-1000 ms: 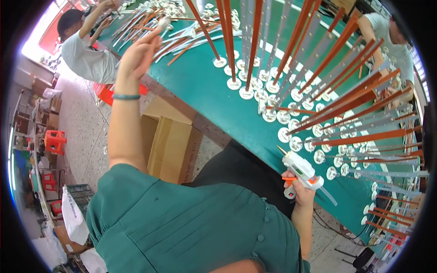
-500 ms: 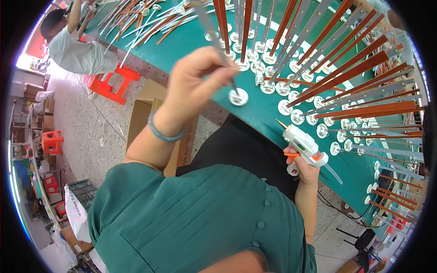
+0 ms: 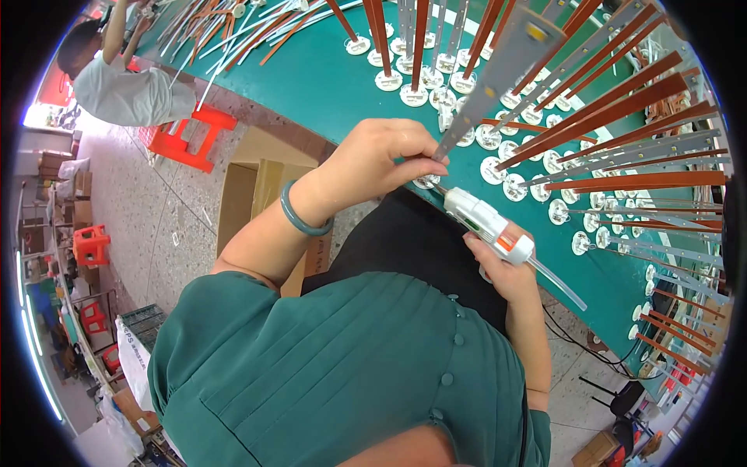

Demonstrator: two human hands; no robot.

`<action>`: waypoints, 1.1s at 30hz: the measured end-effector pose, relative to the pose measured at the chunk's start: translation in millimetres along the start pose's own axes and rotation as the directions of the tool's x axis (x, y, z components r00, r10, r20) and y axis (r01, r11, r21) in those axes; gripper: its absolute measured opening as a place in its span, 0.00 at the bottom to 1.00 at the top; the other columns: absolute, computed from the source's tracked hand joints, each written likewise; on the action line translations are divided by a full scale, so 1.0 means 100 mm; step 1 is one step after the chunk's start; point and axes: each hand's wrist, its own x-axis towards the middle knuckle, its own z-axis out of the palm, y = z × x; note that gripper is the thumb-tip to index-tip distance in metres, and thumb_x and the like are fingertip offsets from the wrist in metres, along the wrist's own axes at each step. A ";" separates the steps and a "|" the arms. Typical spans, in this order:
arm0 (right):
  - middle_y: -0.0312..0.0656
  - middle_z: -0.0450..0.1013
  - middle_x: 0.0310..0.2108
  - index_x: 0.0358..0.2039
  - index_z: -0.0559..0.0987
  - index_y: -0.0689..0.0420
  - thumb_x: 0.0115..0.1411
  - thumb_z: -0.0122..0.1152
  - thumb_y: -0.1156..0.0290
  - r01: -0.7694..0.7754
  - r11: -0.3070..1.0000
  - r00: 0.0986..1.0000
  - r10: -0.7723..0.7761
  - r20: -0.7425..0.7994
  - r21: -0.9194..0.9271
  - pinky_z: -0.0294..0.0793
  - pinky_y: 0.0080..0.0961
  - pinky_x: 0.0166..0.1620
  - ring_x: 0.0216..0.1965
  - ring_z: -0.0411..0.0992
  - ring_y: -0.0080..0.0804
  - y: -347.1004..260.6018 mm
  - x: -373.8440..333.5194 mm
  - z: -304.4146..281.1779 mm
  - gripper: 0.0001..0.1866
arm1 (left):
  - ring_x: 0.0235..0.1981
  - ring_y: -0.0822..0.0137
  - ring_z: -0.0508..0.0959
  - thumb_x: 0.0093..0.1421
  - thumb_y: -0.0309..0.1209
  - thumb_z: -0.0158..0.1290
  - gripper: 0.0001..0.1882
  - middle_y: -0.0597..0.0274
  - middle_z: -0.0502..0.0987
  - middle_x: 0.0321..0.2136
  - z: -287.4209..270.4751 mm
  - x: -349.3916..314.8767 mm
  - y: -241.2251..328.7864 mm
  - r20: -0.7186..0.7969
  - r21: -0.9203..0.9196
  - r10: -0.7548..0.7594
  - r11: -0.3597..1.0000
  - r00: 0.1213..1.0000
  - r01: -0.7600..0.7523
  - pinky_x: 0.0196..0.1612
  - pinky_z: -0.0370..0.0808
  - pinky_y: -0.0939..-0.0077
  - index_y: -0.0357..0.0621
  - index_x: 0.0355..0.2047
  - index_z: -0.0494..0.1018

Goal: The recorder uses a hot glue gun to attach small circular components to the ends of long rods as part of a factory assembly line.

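My left hand (image 3: 381,158) pinches a grey LED strip (image 3: 492,84) near its lower end. The strip rises and leans to the right. Below my fingertips, a round white base (image 3: 426,183) sits at the table's near edge, partly hidden by my hand. A white and orange hot glue gun (image 3: 476,213) is gripped in my right hand (image 3: 510,268), a clear glue stick poking out of its back. The gun's nozzle points at the base beside the strip's foot; whether it touches cannot be made out.
Many similar strips, grey and reddish-brown, stand on round white bases across the green table (image 3: 311,101). Loose strips lie in a pile (image 3: 257,27) at the far left. An open cardboard box (image 3: 247,183) stands left of my lap. A person (image 3: 128,89) works beyond a red stool (image 3: 194,140).
My left hand has moved right and slightly down with the strip, which now leans right. My right hand has brought the glue gun left and up, its nozzle now by the base.
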 end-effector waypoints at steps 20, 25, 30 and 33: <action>0.33 0.74 0.25 0.37 0.79 0.64 0.53 0.68 0.75 -0.002 0.997 0.999 0.000 -0.032 -0.074 0.66 0.15 0.29 0.26 0.66 0.13 -0.06 0.08 0.10 0.11 | 0.26 0.63 0.77 0.52 0.23 0.61 0.05 0.60 0.77 0.25 -0.06 0.02 -0.02 0.083 0.041 0.036 0.998 0.996 -0.040 0.29 0.73 0.74 0.40 0.30 0.78; 0.34 0.73 0.23 0.35 0.79 0.64 0.53 0.68 0.73 0.006 0.998 0.999 -0.008 -0.039 -0.057 0.66 0.16 0.28 0.25 0.66 0.15 -0.03 0.10 0.12 0.11 | 0.29 0.63 0.79 0.52 0.25 0.62 0.05 0.60 0.79 0.27 0.01 -0.06 -0.14 0.093 -0.027 -0.033 0.999 0.995 0.035 0.31 0.74 0.73 0.39 0.29 0.79; 0.36 0.72 0.22 0.32 0.78 0.64 0.53 0.68 0.72 0.017 0.990 0.999 -0.021 -0.028 -0.141 0.66 0.18 0.27 0.24 0.66 0.16 -0.03 0.14 0.11 0.10 | 0.30 0.62 0.79 0.52 0.24 0.61 0.04 0.60 0.79 0.27 0.06 -0.08 -0.16 0.073 -0.024 -0.048 0.998 0.996 0.049 0.32 0.75 0.72 0.39 0.29 0.79; 0.36 0.72 0.22 0.31 0.78 0.65 0.53 0.69 0.71 -0.021 0.998 0.999 0.019 -0.036 -0.052 0.66 0.19 0.27 0.23 0.65 0.17 -0.06 0.13 0.14 0.11 | 0.30 0.62 0.79 0.52 0.24 0.61 0.03 0.60 0.79 0.27 0.04 -0.05 -0.17 0.106 0.006 -0.021 1.000 0.994 0.021 0.32 0.75 0.72 0.39 0.28 0.79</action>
